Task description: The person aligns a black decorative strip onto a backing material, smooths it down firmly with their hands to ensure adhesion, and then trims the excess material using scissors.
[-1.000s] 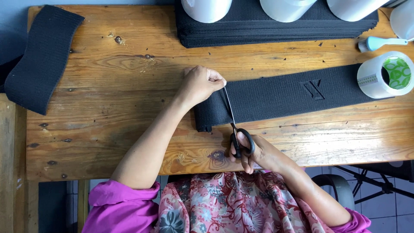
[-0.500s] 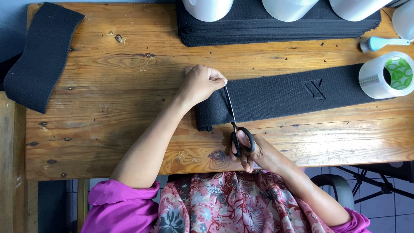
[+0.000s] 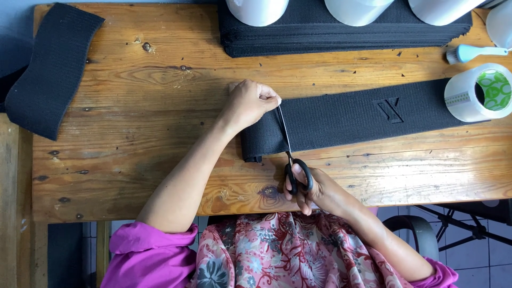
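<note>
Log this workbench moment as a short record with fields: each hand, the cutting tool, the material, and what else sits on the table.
left hand: left hand pins the near end of the black elastic band to the wooden table
right hand: right hand grips the black-handled scissors
scissors: blades lie across the band's width, near its left end
band: lies flat, running right toward the tape roll
other items: stack of black bands at the far edge; loose black band piece at left; small brush
</note>
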